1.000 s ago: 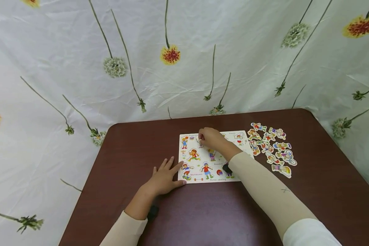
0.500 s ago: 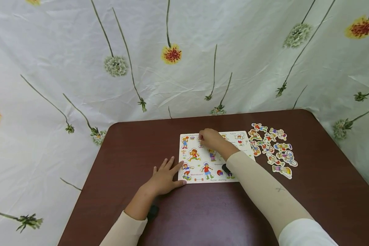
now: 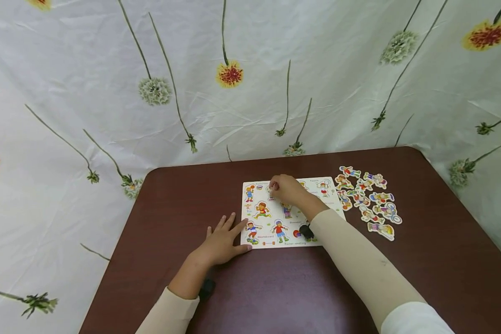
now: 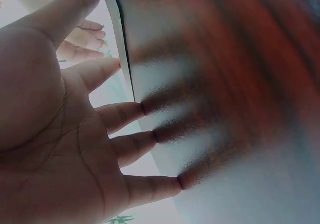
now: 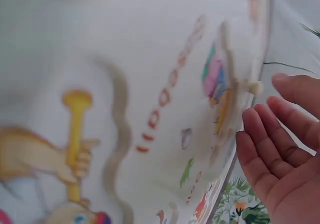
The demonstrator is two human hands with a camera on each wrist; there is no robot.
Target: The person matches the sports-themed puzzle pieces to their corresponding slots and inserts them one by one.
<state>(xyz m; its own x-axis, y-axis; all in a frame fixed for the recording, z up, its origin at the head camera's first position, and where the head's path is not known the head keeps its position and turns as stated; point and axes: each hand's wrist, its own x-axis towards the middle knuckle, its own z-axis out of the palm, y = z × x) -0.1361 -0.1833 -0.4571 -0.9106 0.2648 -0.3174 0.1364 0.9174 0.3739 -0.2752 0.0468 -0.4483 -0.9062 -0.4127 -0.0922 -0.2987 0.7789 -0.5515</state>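
A white picture puzzle board (image 3: 274,214), printed with children playing sports, lies on the table. My left hand (image 3: 221,246) is spread flat at its near left corner, with thumb and index fingertips on the board's edge. Over the board's far side is my right hand (image 3: 290,191), its fingers loosely bent. In the right wrist view the thumb (image 5: 295,89) and fingers stand apart, just off a small pale knob (image 5: 256,88) on a figure piece (image 5: 217,84) in the board. Nothing shows in their grasp. The right hand and forearm hide part of the board.
Several loose figure pieces (image 3: 382,230) lie in a cluster right of the board, some overlapping. The dark brown table (image 3: 183,195) ends at a flower-printed cloth (image 3: 250,111) behind it. A black wrist camera (image 3: 307,232) hangs over the board's near right part.
My right thumb and fingertips, earlier held together at the knob, have parted slightly. The left hand keeps its place on the board's edge.
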